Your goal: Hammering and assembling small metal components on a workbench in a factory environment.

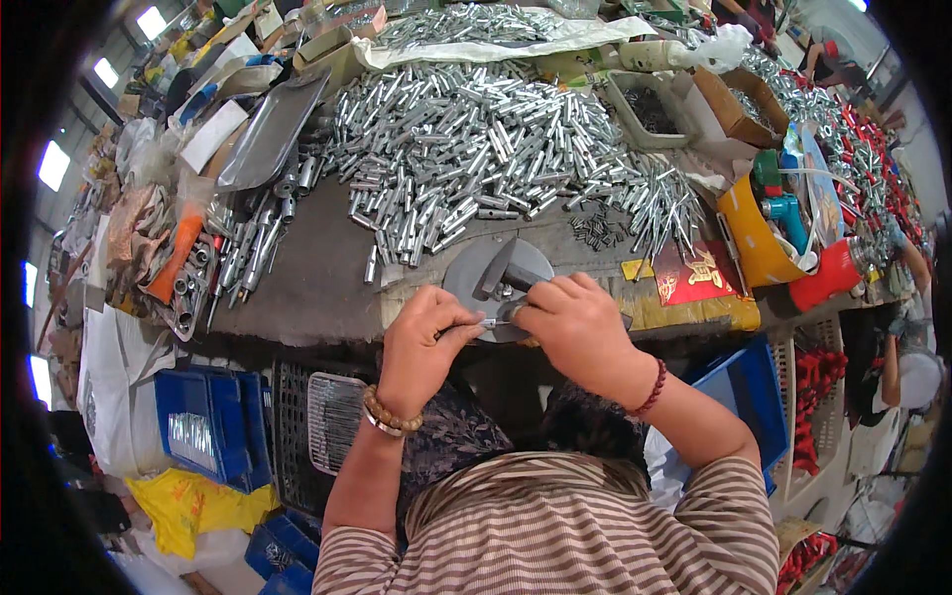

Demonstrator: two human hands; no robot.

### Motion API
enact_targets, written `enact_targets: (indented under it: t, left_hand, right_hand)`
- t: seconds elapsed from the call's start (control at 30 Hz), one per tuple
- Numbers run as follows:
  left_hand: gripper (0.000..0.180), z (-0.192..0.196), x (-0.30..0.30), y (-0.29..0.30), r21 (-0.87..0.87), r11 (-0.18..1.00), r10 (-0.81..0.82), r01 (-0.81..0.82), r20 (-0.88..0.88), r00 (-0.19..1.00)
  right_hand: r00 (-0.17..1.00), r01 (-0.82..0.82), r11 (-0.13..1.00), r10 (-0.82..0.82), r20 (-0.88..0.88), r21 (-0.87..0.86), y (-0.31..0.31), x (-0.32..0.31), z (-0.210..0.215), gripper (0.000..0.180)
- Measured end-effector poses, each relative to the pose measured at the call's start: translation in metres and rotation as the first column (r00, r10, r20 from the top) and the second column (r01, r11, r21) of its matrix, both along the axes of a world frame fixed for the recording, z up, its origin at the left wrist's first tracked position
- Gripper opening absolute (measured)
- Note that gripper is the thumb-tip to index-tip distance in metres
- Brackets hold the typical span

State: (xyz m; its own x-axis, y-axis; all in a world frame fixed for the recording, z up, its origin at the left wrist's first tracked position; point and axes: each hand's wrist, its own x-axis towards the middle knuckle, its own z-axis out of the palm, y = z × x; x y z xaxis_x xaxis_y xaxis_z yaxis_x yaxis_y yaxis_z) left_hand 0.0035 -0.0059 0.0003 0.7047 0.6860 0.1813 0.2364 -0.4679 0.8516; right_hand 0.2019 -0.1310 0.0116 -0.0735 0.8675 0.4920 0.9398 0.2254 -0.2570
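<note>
- Silver, small and slender, a metal piece (490,323) sits between the two hands, over the front part of a round grey plate (458,276) at the near edge of the desk (288,302).
- The left hand (420,335) has thumb and fingers pinched closed on the piece's left end.
- The right hand (577,321) is closed at the other end, its fingertips pinching the piece; the curled fingers hide the exact grip.
- A hammer (493,270) lies on the plate just beyond the fingers, its handle partly hidden by the right hand.
- Behind the plate, a broad heap of shiny metal tubes (476,149) covers much of the desk.
- To the right lie short dark pins (598,230), a red card (694,278) and an orange-yellow container (752,233).
- Lower left, below the desk, a blue crate (233,421) stands near a tray of thin rods (335,421).
</note>
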Motion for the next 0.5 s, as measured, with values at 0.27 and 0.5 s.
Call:
enact_targets:
  t: [0.27,0.5]
  left_hand:
    - [0.015,-0.002,-0.001,0.000,0.021,1.000,-0.009,0.009,0.019,1.000]
    - [0.014,-0.003,0.000,0.001,0.070,0.997,-0.010,0.008,0.025,1.000]
  right_hand:
    - [0.989,0.119,0.993,-0.119,-0.091,-0.005,0.058,0.061,0.002,0.010]
    - [0.998,-0.008,0.983,-0.003,-0.059,-0.182,0.090,0.071,-0.010,0.019]
